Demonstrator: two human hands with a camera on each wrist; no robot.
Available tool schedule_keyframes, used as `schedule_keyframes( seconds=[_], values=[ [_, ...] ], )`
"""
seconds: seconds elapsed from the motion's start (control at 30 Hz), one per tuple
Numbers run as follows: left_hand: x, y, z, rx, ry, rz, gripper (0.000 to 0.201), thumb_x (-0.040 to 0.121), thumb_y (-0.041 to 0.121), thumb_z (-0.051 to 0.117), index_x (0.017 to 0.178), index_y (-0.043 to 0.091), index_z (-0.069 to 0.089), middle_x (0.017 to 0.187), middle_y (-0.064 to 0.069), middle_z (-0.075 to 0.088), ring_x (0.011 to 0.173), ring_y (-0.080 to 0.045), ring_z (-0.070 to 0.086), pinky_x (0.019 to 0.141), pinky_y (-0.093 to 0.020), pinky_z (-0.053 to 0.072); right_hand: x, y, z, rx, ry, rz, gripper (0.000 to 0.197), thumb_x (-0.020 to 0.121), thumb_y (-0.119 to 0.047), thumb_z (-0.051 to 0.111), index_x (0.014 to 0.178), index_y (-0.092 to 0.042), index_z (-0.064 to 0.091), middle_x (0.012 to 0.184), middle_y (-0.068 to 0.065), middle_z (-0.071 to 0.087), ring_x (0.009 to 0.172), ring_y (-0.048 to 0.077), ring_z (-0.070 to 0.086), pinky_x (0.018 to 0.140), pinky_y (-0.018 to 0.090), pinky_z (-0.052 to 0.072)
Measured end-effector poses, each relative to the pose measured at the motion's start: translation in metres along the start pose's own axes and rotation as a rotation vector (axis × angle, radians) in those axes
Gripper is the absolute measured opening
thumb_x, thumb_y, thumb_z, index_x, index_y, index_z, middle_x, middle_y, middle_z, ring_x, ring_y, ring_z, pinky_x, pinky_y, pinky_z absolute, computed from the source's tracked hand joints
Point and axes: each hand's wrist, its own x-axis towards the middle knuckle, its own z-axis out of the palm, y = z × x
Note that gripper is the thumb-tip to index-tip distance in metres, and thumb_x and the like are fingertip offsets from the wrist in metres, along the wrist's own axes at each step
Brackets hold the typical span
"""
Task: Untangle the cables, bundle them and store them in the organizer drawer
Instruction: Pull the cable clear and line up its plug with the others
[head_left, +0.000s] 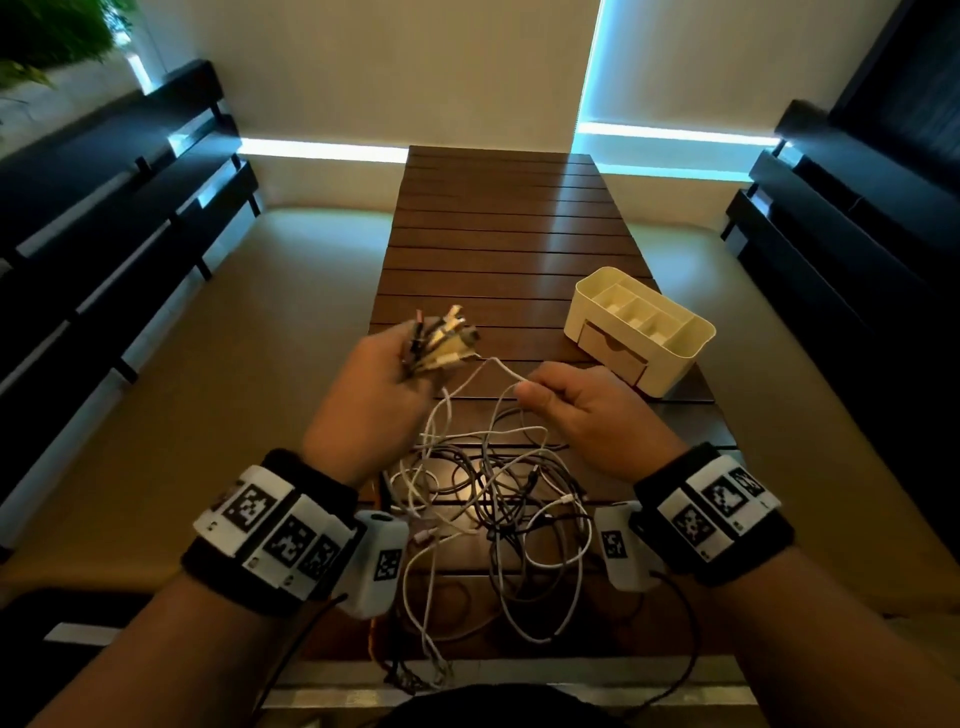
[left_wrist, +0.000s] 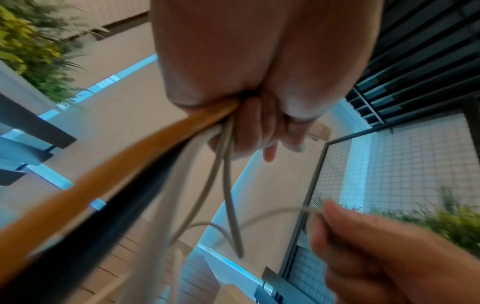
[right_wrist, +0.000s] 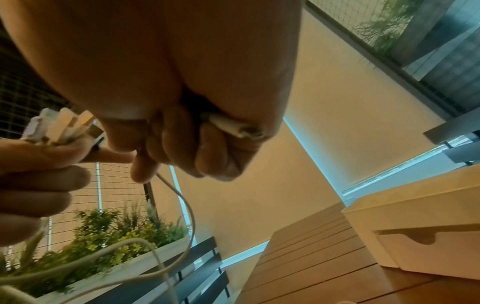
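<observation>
A tangle of white, grey and black cables (head_left: 498, 499) lies on the slatted wooden table (head_left: 498, 234) between my wrists. My left hand (head_left: 384, 384) grips a bunch of cable plugs (head_left: 441, 338), raised above the table; the cords (left_wrist: 223, 164) hang down from its fist, among them an orange one (left_wrist: 130, 164). My right hand (head_left: 576, 400) pinches one thin white cable (head_left: 506, 371) that runs to the left hand's bunch. It also holds a white plug (right_wrist: 233, 126) inside its curled fingers. The cream organizer (head_left: 636, 327) stands at the right, its drawer (head_left: 613, 353) closed.
Dark slatted benches (head_left: 104, 218) run along both sides of the table. Beige floor surrounds the table. A planter with green plants (right_wrist: 109, 236) stands to the left. Some cable ends hang over the table's near edge (head_left: 415, 675).
</observation>
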Motion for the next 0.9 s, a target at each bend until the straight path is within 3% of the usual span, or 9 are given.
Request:
schedule_keyframes(
  seconds=[0.1, 0.17, 0.37, 0.47, 0.6, 0.67, 0.77, 0.83, 0.9],
  values=[
    [0.001, -0.003, 0.013, 0.054, -0.171, 0.023, 0.015, 0.095, 0.017, 0.061, 0.105, 0.028, 0.067, 0.084, 0.008, 0.067, 0.07, -0.006, 0.058, 0.061, -0.023, 0.045, 0.001, -0.01, 0.006, 0.039, -0.02, -0.076, 0.019, 0.1, -0.034, 0.051, 0.097, -0.024, 0.067, 0.066, 0.0, 0.062, 0.054, 0.012, 0.054, 0.049, 0.018, 0.039],
    [0.0, -0.005, 0.015, 0.06, -0.223, 0.008, 0.008, 0.096, 0.023, 0.061, 0.091, 0.027, 0.066, 0.077, 0.002, 0.065, 0.066, -0.017, 0.056, 0.059, -0.028, 0.044, 0.001, -0.015, 0.004, 0.057, -0.02, -0.098, 0.013, 0.099, -0.03, 0.052, 0.094, -0.034, 0.063, 0.068, 0.002, 0.063, 0.056, 0.015, 0.054, 0.05, 0.017, 0.04],
    [-0.004, -0.011, 0.006, 0.126, -0.12, -0.005, 0.024, 0.095, 0.025, 0.062, 0.072, 0.029, 0.059, 0.06, 0.009, 0.053, 0.051, -0.002, 0.044, 0.05, -0.017, 0.029, -0.015, 0.001, 0.0, 0.036, -0.026, -0.014, 0.012, 0.099, -0.035, 0.052, 0.094, -0.035, 0.063, 0.077, -0.009, 0.061, 0.07, 0.007, 0.058, 0.063, 0.017, 0.045],
    [-0.007, -0.017, 0.003, 0.086, -0.091, -0.05, 0.018, 0.094, 0.027, 0.064, 0.077, 0.022, 0.066, 0.064, 0.007, 0.059, 0.055, -0.003, 0.046, 0.056, -0.024, 0.036, -0.025, 0.003, 0.004, 0.09, -0.043, 0.003, 0.018, 0.097, -0.03, 0.057, 0.099, -0.022, 0.072, 0.091, -0.013, 0.057, 0.085, 0.004, 0.057, 0.072, 0.012, 0.045],
    [-0.016, -0.033, 0.001, -0.062, -0.005, -0.146, 0.021, 0.096, 0.022, 0.063, 0.075, 0.02, 0.063, 0.046, 0.018, 0.05, 0.042, 0.0, 0.04, 0.052, -0.029, 0.03, -0.042, -0.003, 0.017, 0.153, -0.039, 0.072, 0.015, 0.095, -0.027, 0.061, 0.099, -0.021, 0.075, 0.085, -0.006, 0.066, 0.08, 0.006, 0.061, 0.07, 0.016, 0.05],
    [-0.02, -0.04, -0.001, -0.094, 0.03, -0.171, 0.018, 0.096, 0.022, 0.061, 0.086, 0.008, 0.066, 0.044, 0.017, 0.046, 0.04, 0.0, 0.036, 0.051, -0.028, 0.028, -0.054, -0.007, 0.024, 0.207, -0.148, 0.159, 0.015, 0.093, -0.028, 0.063, 0.1, -0.02, 0.074, 0.086, -0.003, 0.071, 0.078, 0.007, 0.067, 0.074, 0.023, 0.057],
    [-0.025, -0.05, -0.005, -0.129, 0.052, -0.203, 0.021, 0.097, 0.025, 0.06, 0.1, 0.006, 0.068, 0.045, 0.017, 0.046, 0.041, 0.0, 0.036, 0.05, -0.029, 0.027, -0.07, -0.012, 0.035, 0.22, -0.436, 0.291, 0.013, 0.09, -0.03, 0.067, 0.101, -0.023, 0.07, 0.091, -0.002, 0.074, 0.081, 0.011, 0.071, 0.079, 0.032, 0.06],
    [-0.026, -0.053, -0.008, -0.171, 0.053, -0.228, 0.023, 0.097, 0.029, 0.06, 0.103, 0.008, 0.068, 0.046, 0.016, 0.045, 0.043, -0.003, 0.035, 0.052, -0.031, 0.028, -0.077, -0.016, 0.034, 0.218, -0.686, 0.345, 0.016, 0.09, -0.032, 0.068, 0.102, -0.022, 0.069, 0.089, -0.006, 0.075, 0.081, 0.007, 0.071, 0.081, 0.03, 0.059],
    [-0.027, -0.055, -0.008, -0.239, 0.05, -0.267, 0.027, 0.095, 0.032, 0.06, 0.104, 0.008, 0.067, 0.048, 0.013, 0.042, 0.046, -0.01, 0.033, 0.052, -0.03, 0.028, -0.079, -0.019, 0.028, 0.143, -0.909, 0.365, 0.024, 0.09, -0.039, 0.066, 0.102, -0.018, 0.071, 0.081, -0.013, 0.073, 0.075, -0.002, 0.067, 0.075, 0.016, 0.053]
  ],
)
